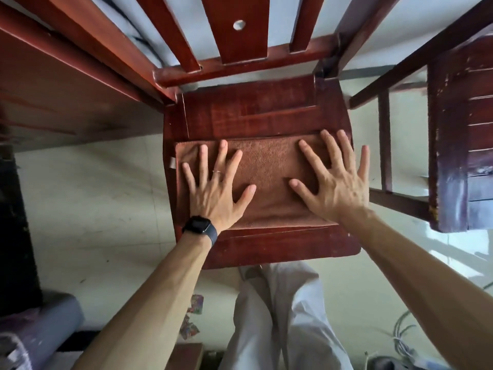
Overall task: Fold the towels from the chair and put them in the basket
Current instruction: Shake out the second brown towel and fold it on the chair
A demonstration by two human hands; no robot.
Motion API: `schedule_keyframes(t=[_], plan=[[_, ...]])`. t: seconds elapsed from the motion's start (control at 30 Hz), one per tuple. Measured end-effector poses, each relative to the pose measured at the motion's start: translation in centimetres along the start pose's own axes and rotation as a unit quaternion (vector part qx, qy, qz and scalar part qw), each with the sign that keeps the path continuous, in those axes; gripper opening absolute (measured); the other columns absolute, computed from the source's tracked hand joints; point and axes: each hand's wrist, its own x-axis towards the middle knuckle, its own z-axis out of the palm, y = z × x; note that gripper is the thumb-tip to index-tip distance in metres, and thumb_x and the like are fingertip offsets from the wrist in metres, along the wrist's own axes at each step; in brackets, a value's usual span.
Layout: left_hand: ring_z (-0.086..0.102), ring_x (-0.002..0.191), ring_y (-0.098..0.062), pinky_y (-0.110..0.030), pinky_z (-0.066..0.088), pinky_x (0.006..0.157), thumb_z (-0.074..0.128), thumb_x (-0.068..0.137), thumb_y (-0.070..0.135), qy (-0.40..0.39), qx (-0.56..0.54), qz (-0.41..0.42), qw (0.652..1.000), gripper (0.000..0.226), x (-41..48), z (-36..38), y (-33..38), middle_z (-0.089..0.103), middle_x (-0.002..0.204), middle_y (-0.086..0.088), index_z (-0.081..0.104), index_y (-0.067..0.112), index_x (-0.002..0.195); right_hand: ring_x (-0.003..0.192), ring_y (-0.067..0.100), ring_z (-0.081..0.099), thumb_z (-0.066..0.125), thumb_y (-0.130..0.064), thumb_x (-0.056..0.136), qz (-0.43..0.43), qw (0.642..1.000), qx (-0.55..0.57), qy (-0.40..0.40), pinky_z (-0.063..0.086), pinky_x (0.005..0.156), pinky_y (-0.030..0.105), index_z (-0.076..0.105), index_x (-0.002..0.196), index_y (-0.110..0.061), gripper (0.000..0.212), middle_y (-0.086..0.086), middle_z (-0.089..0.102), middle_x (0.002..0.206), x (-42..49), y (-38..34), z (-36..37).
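Chair seat (253,113) bears the towel (269,169); left grip (216,193) and right grip (336,188) lie splayed flat upon it.

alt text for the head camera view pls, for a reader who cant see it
Seen from above, a person's left hand and right hand press flat, fingers spread, on a brown towel lying on the seat of a red-brown wooden chair. The left wrist wears a black watch; pale trousers and a light floor show below.
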Motion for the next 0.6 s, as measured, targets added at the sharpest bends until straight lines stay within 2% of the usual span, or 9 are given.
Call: schedule_keyframes(t=[0.13,0.3,0.37,0.43,0.5,0.57,0.6], plan=[[0.006,0.152,-0.026,-0.062,0.006,0.118,0.044,0.09,0.058,-0.014,0.056,0.134,0.989,0.074,3.0,-2.6,0.4,0.004,0.166,0.001,0.019,0.035,0.155,0.147,0.028,0.023,0.035,-0.081,0.084,0.075,0.997,0.018,-0.026,0.01,0.117,0.063,0.024,0.154,-0.046,0.079,0.002,0.032,0.154,-5.5,-0.1,-0.5],[0.001,0.153,-0.024,-0.058,0.004,0.12,0.05,0.088,0.038,-0.032,0.13,0.304,0.943,0.072,7.4,-5.9,5.0,-0.005,0.166,0.0,0.02,0.043,0.153,0.124,0.027,0.045,0.049,-0.073,0.083,0.168,0.975,0.125,-0.07,0.037,0.104,0.051,0.038,0.149,-0.042,0.075,0.002,0.047,0.137,-14.4,-3.5,0.0],[0.0,0.152,-0.025,-0.058,0.004,0.12,0.052,0.089,0.031,-0.044,0.148,0.315,0.937,0.074,7.4,-6.1,6.3,-0.008,0.166,0.0,0.018,0.043,0.154,0.121,0.024,0.048,0.052,-0.069,0.084,0.186,0.958,0.19,-0.11,0.042,0.102,0.046,0.042,0.147,-0.042,0.069,-0.003,0.048,0.132,-15.7,-4.8,0.0],[0.014,0.15,-0.029,-0.057,0.011,0.12,0.057,0.088,0.022,-0.028,0.069,0.232,0.97,0.072,5.6,-5.9,6.5,0.0,0.166,-0.001,0.027,0.04,0.152,0.112,0.021,0.055,0.06,-0.06,0.086,0.232,0.922,0.287,-0.115,0.048,0.096,0.042,0.05,0.136,-0.036,0.057,-0.004,0.05,0.125,-15.6,-5.4,-0.2],[0.037,0.138,-0.032,-0.052,0.028,0.115,0.059,0.085,0.017,0.026,-0.08,0.085,0.993,0.065,1.8,-5.2,5.9,0.022,0.16,-0.007,0.042,0.032,0.146,0.102,0.024,0.06,0.067,-0.05,0.085,0.315,0.868,0.377,-0.076,0.049,0.086,0.037,0.051,0.117,-0.024,0.044,0.0,0.056,0.114,-15.1,-5.5,-0.3],[0.051,0.12,-0.033,-0.047,0.046,0.099,0.062,0.08,0.017,0.079,-0.175,-0.058,0.98,0.058,-3.1,-3.9,5.1,0.043,0.142,-0.014,0.049,0.02,0.137,0.097,0.03,0.062,0.068,-0.045,0.087,0.377,0.826,0.415,-0.062,0.047,0.08,0.035,0.045,0.105,-0.019,0.039,0.003,0.06,0.106,-14.5,-5.1,-0.2],[0.053,0.114,-0.034,-0.046,0.048,0.092,0.065,0.079,0.019,0.08,-0.205,-0.119,0.968,0.056,-5.5,-3.2,4.8,0.049,0.132,-0.016,0.05,0.016,0.132,0.097,0.032,0.063,0.067,-0.043,0.089,0.39,0.819,0.417,-0.065,0.046,0.08,0.036,0.045,0.104,-0.017,0.037,0.003,0.062,0.102,-14.3,-4.8,-0.1]])
